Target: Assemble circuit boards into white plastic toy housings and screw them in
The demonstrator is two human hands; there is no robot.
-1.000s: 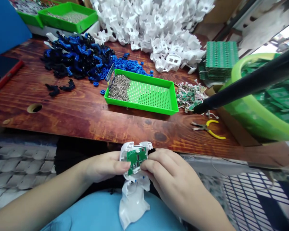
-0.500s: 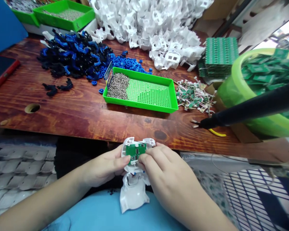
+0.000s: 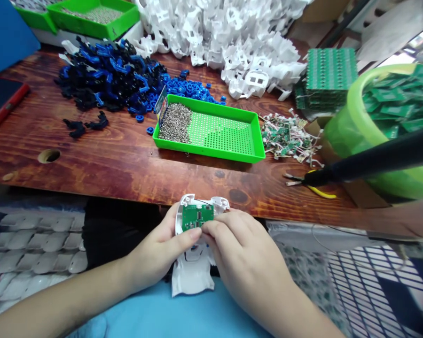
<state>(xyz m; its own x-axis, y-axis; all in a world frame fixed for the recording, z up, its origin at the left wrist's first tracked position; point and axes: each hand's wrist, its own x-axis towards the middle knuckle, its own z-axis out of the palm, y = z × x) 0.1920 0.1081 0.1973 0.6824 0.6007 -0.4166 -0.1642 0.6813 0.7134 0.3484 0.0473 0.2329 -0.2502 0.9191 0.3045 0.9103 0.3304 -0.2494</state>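
Observation:
Between my hands, above my lap, is a white plastic housing point(image 3: 179, 219) with a green circuit board point(image 3: 190, 214) seated in it. My left hand point(image 3: 164, 246) grips the housing's left side, its thumb lying across the board's lower edge. Fingers of my right hand point(image 3: 238, 251) are bent together over the board's lower right part; their tips hide whatever they pinch there. Just below hangs another white shell piece point(image 3: 193, 278), close against the housing. Whether the two are joined I cannot tell.
Ahead stands a green tray point(image 3: 225, 152) with small screws. Behind it lie blue and black parts point(image 3: 109, 80) and white shells point(image 3: 211, 37). To the right are small wired boards point(image 3: 285, 136), yellow-handled pliers point(image 3: 320, 191), stacked green boards point(image 3: 331, 70), a green tub point(image 3: 352, 122) and a black bar point(image 3: 373, 157).
My left thumb has slid inward over the board's lower edge, close to my right fingertips. The housing and the shell below it sit slightly higher and farther left. The view has shifted a little.

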